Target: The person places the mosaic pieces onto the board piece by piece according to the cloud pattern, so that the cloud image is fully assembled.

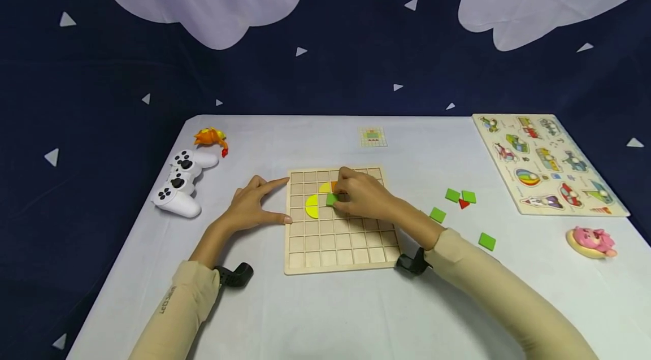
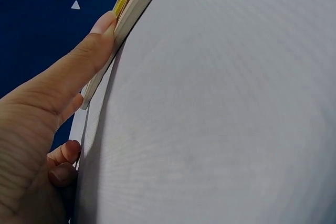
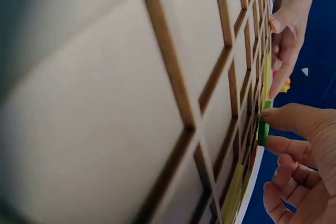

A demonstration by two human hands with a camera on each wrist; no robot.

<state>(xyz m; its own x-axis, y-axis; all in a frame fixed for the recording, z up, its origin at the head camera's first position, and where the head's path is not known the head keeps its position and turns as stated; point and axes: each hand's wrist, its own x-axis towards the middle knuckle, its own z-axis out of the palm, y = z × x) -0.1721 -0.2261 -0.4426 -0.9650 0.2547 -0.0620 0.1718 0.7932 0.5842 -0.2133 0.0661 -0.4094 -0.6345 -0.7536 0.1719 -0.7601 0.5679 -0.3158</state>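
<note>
A wooden grid board (image 1: 310, 261) lies flat on the white table. My left hand (image 1: 251, 207) is at its left edge, thumb and index finger spread and touching the rim; in the left wrist view the thumb (image 2: 84, 59) presses the board's side. Over the upper middle of the grid, my right hand (image 1: 363, 193) pinches a green square tile (image 1: 331, 199) between thumb and index finger, clearer in the right wrist view as a green tile (image 3: 263, 129). Just left of it sits a yellow half-circle (image 1: 312, 207). Above are a yellow piece (image 1: 324, 187) and a partly hidden orange piece (image 1: 334, 186).
Right of the board lie several loose green tiles (image 1: 437, 215) and a red triangle (image 1: 464, 204). A small pattern card (image 1: 373, 137) lies behind it. Farther right are a picture puzzle (image 1: 551, 168) and a pink figurine (image 1: 592, 242); at left, a white game controller (image 1: 183, 182) and an orange toy (image 1: 209, 137).
</note>
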